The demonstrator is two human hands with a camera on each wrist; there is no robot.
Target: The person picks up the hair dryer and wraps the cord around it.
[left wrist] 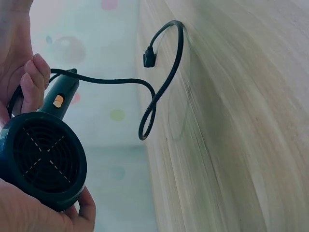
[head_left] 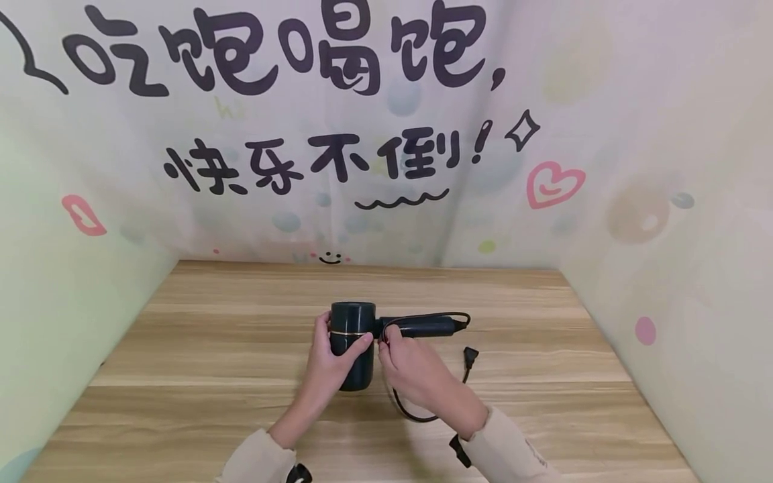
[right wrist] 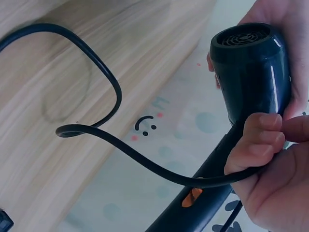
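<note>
A dark teal hair dryer (head_left: 354, 316) with a thin gold band is held above the table in the head view, its handle (head_left: 425, 327) pointing right. My left hand (head_left: 326, 362) grips the barrel, thumb on the near side and fingers behind. Beside the neck of the dryer, my right hand (head_left: 419, 372) holds the black cord (right wrist: 145, 162) in curled fingers. The cord runs along the handle from its end, then hangs in a loop below the hand. In the left wrist view, the round intake grille (left wrist: 46, 157) and an orange-gold switch (left wrist: 58, 101) show.
The plug (head_left: 471, 355) dangles on the cord's free end, right of my right hand. Beneath everything lies a wood-grain table (head_left: 211, 402). A printed cloth (head_left: 272, 221) with dark writing stands behind it, and pale walls (head_left: 682, 268) flank both sides.
</note>
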